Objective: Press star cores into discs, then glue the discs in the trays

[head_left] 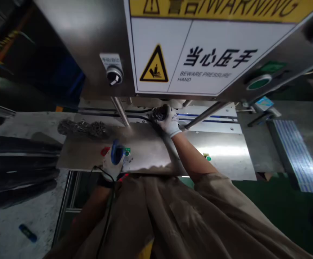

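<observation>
Okay, person stands at a press, both hands in white gloves. The right hand point(169, 122) reaches far in under the machine head, fingers closed around a dark round part point(159, 113), which sits at the back edge of the steel surface point(151, 151), between two slanted guide rods point(120, 110). The left hand point(112, 162) is at the front edge of the surface, just beside a red button point(104, 151) and a green button point(127, 152). A blue thing point(116, 151) lies on or under its fingers (gripped or just covered, cannot tell). A black cable point(106, 212) runs down from that wrist. A pile of dark toothed parts point(82, 127) lies on the left end of the surface, well apart from both hands. A second green button point(207, 157) is near the right forearm. Overhead hang a warning sign point(199, 57) and a selector knob point(114, 75).
</observation>
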`<act>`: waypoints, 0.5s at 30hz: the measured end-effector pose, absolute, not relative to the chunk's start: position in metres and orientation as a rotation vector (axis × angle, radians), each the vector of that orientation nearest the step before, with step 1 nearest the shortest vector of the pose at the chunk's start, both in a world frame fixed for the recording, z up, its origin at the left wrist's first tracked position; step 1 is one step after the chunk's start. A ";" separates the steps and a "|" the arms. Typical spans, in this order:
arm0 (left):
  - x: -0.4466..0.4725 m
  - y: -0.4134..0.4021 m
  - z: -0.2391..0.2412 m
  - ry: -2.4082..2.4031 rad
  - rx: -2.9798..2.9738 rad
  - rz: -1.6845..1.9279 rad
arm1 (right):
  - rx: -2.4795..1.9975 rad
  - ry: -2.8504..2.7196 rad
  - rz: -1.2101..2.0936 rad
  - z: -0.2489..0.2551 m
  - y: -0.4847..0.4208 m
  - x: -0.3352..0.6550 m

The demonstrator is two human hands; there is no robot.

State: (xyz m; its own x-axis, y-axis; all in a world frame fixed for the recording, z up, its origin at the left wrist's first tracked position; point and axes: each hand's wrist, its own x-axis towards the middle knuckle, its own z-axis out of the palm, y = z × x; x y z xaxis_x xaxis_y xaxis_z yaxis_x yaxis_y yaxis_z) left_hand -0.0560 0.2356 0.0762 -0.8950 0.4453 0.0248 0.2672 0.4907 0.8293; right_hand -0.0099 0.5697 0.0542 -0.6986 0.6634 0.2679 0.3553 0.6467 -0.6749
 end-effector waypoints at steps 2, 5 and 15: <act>-0.052 0.218 0.061 2.769 0.776 1.101 | -0.765 -2.378 0.840 0.049 0.585 -0.028; -0.051 0.207 0.043 2.841 1.129 0.988 | -0.793 -2.410 0.807 0.053 0.585 -0.037; -0.061 0.212 0.052 2.651 1.757 0.905 | -1.022 -2.875 0.450 0.110 0.564 -0.046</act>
